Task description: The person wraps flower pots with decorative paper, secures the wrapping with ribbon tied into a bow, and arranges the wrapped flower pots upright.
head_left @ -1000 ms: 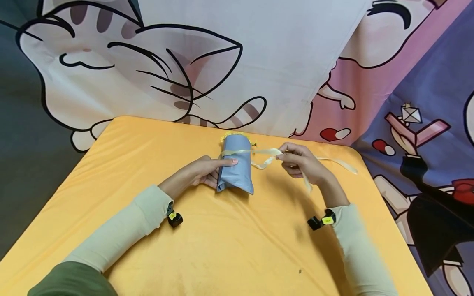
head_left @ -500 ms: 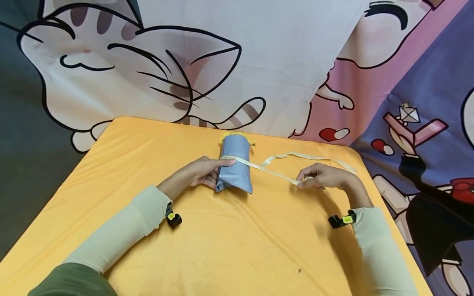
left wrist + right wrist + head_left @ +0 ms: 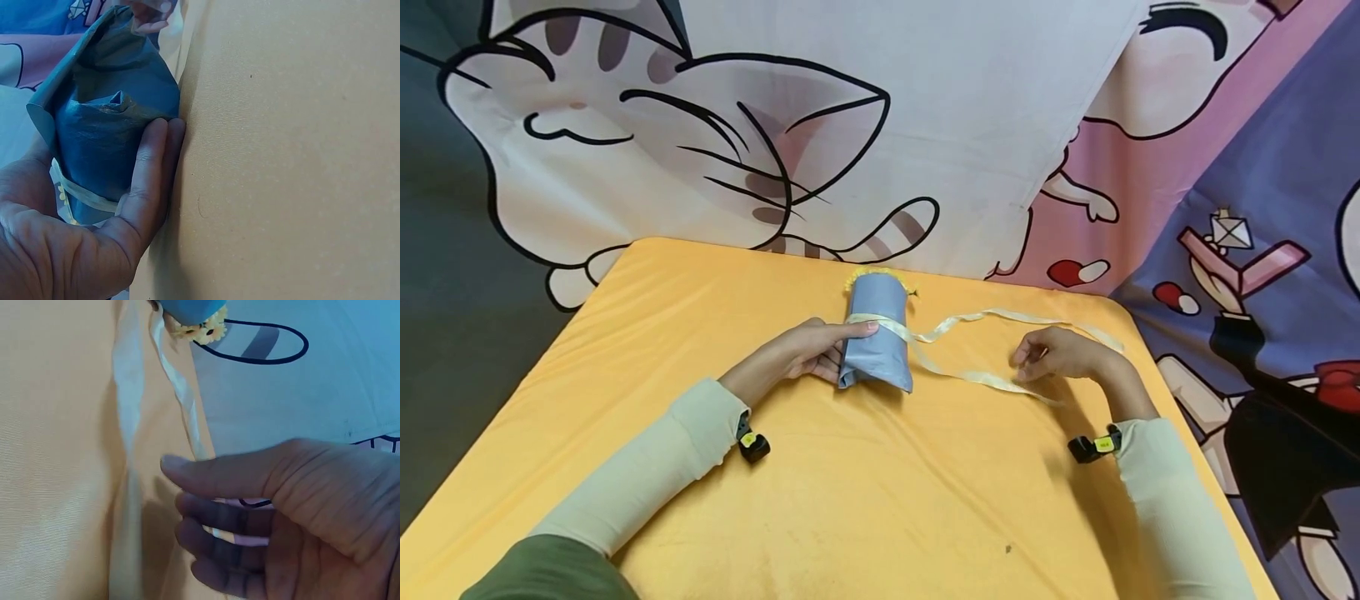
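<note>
A blue-grey paper wrap (image 3: 877,358) lies near the back of the yellow-covered table, with small yellow flowers (image 3: 868,272) showing at its far end. My left hand (image 3: 808,348) grips its left side, thumb on top and fingers beneath; the left wrist view shows the folded paper (image 3: 103,144) between thumb and fingers. A pale cream ribbon (image 3: 891,326) goes round the wrap, and its two tails trail to the right over the table. Close to the tails hovers my right hand (image 3: 1060,353), fingers loosely bent and holding nothing; in the right wrist view a ribbon tail (image 3: 129,394) lies apart from the fingers.
The yellow table cover (image 3: 820,500) spreads in front of the hands. Behind stands a white cloth backdrop (image 3: 985,117) with a cartoon cat, and a purple printed cloth (image 3: 1262,333) hangs along the right side.
My right hand has moved right and drawn the ribbon taut, then let it go. The front tail now lies slack on the table. My left hand keeps its grip.
</note>
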A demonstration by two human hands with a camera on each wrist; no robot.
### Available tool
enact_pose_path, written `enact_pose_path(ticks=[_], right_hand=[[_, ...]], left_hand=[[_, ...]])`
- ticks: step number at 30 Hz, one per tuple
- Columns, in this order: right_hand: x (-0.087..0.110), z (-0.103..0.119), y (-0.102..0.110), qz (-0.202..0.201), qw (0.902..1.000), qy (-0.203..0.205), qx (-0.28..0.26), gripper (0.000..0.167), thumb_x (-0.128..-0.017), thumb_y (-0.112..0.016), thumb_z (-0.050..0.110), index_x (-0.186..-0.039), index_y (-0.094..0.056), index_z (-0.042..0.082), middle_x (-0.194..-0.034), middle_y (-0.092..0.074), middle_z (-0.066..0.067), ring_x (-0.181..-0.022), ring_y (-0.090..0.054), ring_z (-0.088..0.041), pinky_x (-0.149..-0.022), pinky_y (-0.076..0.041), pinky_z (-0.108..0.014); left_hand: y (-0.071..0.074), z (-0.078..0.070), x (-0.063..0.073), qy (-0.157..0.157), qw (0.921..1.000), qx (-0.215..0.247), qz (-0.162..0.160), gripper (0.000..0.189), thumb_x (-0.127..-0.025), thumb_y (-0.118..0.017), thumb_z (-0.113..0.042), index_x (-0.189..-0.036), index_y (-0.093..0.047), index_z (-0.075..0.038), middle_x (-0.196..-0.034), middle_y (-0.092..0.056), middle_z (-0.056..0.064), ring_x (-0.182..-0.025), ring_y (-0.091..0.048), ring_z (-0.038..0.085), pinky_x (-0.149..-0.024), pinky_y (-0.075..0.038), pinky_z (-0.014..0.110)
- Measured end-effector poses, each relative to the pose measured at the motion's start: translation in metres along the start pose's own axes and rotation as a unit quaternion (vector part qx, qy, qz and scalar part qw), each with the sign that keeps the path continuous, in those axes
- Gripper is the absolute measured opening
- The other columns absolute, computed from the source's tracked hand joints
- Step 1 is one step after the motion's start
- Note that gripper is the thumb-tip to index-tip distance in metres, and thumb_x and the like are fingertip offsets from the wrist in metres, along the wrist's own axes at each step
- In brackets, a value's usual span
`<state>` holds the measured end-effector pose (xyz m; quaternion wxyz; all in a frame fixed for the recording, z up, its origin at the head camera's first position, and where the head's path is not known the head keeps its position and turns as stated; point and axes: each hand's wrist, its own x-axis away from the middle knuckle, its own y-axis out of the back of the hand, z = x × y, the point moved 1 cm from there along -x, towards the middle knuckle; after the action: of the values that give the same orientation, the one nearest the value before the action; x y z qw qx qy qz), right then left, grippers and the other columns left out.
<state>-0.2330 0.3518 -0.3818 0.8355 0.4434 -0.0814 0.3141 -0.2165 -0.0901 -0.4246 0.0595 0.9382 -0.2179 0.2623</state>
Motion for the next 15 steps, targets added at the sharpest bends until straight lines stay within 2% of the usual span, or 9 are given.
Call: enact_pose_path(ticks=[4, 7, 9, 12, 13, 15], right_hand=[[-0.003, -0.007, 0.007, -0.041, 0.9977, -0.051, 0.017, 0.024, -0.106, -0.080, 0.020, -0.113, -0.073, -0.002, -0.092, -0.073, -0.007, -0.079, -0.061, -0.016, -0.067, -0.053, -0.031], [-0.004, -0.017, 0.014, -0.087, 0.9898, -0.111, 0.020, 0.028, -0.109, -0.072, 0.024, -0.111, -0.071, -0.005, -0.083, -0.072, -0.005, -0.073, -0.064, -0.016, -0.064, -0.055, -0.031], [-0.004, -0.024, 0.019, -0.127, 0.9784, -0.163, 0.000, 0.034, -0.111, -0.066, 0.027, -0.109, -0.072, -0.006, -0.079, -0.075, -0.003, -0.069, -0.069, -0.014, -0.065, -0.061, -0.031], [-0.005, -0.036, 0.025, -0.188, 0.9518, -0.234, -0.060, 0.049, -0.115, -0.057, 0.037, -0.106, -0.074, -0.008, -0.074, -0.076, -0.002, -0.065, -0.074, -0.013, -0.069, -0.068, -0.035], [-0.006, -0.040, 0.027, -0.206, 0.9426, -0.251, -0.078, 0.055, -0.116, -0.053, 0.042, -0.105, -0.075, -0.008, -0.073, -0.076, -0.002, -0.065, -0.076, -0.013, -0.070, -0.069, -0.036], [-0.007, -0.047, 0.029, -0.229, 0.9305, -0.269, -0.097, 0.068, -0.116, -0.047, 0.053, -0.104, -0.076, -0.008, -0.071, -0.077, -0.002, -0.064, -0.078, -0.014, -0.070, -0.070, -0.036]], left_hand=[[0.000, 0.000, 0.000, 0.001, 1.0000, -0.002, -0.002, 0.064, -0.101, -0.079, -0.060, -0.108, -0.077, 0.004, -0.082, -0.079, 0.010, -0.071, -0.080, 0.019, -0.075, -0.071, 0.037], [0.000, 0.001, -0.001, 0.000, 1.0000, -0.001, -0.002, 0.063, -0.101, -0.079, -0.059, -0.108, -0.076, 0.004, -0.082, -0.078, 0.010, -0.070, -0.080, 0.019, -0.075, -0.071, 0.038], [0.000, 0.001, 0.000, 0.001, 1.0000, 0.000, -0.001, 0.063, -0.101, -0.079, -0.058, -0.107, -0.077, 0.004, -0.081, -0.078, 0.010, -0.070, -0.080, 0.020, -0.075, -0.072, 0.038], [0.000, 0.000, 0.000, 0.002, 1.0000, 0.001, -0.002, 0.062, -0.101, -0.079, -0.058, -0.106, -0.076, 0.004, -0.081, -0.078, 0.010, -0.070, -0.080, 0.020, -0.074, -0.072, 0.038], [0.000, 0.000, 0.001, 0.002, 1.0000, 0.000, -0.002, 0.062, -0.101, -0.078, -0.058, -0.106, -0.076, 0.004, -0.081, -0.077, 0.010, -0.070, -0.080, 0.020, -0.074, -0.071, 0.038], [0.000, 0.000, 0.001, 0.000, 1.0000, -0.003, -0.004, 0.061, -0.102, -0.078, -0.058, -0.104, -0.076, 0.003, -0.081, -0.077, 0.009, -0.069, -0.079, 0.019, -0.073, -0.071, 0.037]])
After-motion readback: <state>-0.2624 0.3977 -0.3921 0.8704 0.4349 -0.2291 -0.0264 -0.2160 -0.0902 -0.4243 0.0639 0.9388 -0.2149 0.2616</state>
